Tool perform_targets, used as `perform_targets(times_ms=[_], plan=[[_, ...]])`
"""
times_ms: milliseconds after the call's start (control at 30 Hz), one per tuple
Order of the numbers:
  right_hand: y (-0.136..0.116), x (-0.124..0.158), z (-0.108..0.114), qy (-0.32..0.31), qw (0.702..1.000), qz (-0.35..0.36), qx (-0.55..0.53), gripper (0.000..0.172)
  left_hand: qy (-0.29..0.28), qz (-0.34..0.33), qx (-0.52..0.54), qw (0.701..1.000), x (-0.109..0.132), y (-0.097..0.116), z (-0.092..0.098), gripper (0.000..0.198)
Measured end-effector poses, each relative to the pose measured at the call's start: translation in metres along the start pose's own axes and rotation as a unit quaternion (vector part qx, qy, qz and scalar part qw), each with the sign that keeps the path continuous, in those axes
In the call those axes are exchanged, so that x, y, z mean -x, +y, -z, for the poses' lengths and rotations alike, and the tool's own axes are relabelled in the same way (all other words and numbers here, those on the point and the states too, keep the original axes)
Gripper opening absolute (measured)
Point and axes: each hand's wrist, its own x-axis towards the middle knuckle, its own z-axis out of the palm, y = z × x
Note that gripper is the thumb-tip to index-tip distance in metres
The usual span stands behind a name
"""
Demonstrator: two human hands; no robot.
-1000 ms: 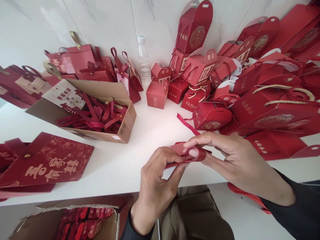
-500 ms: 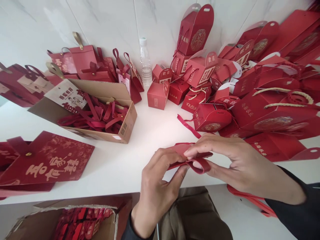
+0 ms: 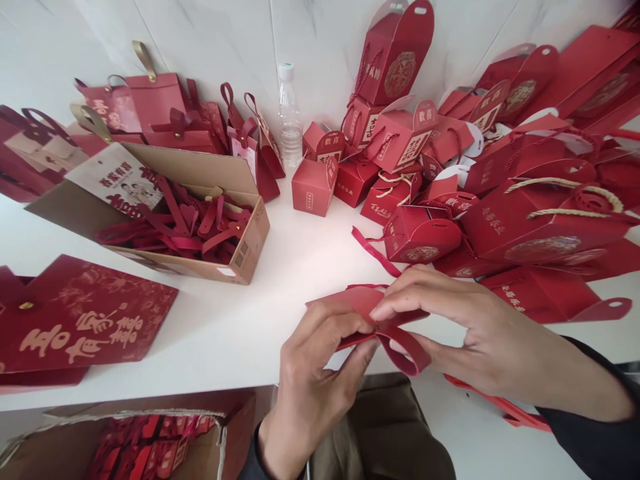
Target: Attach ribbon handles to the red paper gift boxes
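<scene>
By the near edge of the surface point(image 3: 240, 347), the strap loop point(image 3: 416, 351) is held by the nearer right hand point(image 3: 460, 320), thumb inside, and the red bag point(image 3: 345, 303) just beyond, pinched by the left hand point(image 3: 320, 367), lies lengthwise roughly along that edge.

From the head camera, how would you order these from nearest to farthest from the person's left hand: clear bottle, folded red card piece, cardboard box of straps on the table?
1. Folded red card piece: pinched in the left hand.
2. Cardboard box of straps: off to the hand's left.
3. Clear bottle: at the back, by the wall.
</scene>
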Motion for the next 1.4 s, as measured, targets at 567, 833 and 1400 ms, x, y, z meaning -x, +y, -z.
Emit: perform_targets(times_ms=[567, 833, 1400], plan=[[-0.002, 0.003, -0.002, 0.006, 0.998, 0.051, 0.029, 0.027, 0.01, 0.001, -0.019, 1.0, 0.002, -0.001, 0.0, 0.022], [0.005, 0.007, -0.006, 0.028, 0.997, 0.055, 0.043, 0.018, 0.008, -0.009, -0.034, 0.999, 0.002, -0.002, -0.001, 0.023], [0.003, -0.001, -0.01, 0.05, 0.997, 0.054, 0.018, 0.008, 0.006, 0.029, -0.016, 0.999, -0.005, 0.005, -0.001, 0.011]])
